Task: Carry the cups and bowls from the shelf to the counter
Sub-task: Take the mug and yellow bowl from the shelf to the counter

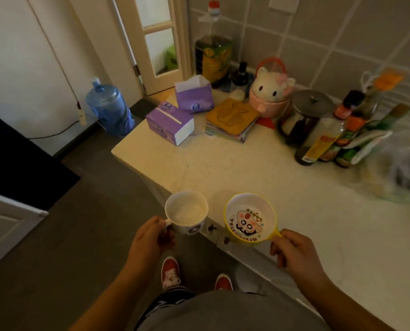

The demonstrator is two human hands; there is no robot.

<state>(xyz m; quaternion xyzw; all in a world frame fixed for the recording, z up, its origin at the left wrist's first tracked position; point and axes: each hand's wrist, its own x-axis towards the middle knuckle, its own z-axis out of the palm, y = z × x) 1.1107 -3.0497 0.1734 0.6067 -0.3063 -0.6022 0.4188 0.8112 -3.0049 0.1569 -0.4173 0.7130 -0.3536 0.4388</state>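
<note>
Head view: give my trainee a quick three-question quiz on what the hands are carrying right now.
1. True or false: the left hand holds the white mug by its handle.
2. The yellow bowl is held by: A) its rim, B) its side handle, C) its base.
3. Fill in: the free space on the counter lies in front of the purple ____ boxes.

Key: 1 true. 2 B, in the right hand. 3 tissue.

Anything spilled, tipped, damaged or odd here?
Nothing stands out. The mug in the left hand and the yellow bowl in the right hand are level and look empty. The counter is cluttered at the back, with no spill visible.
</note>
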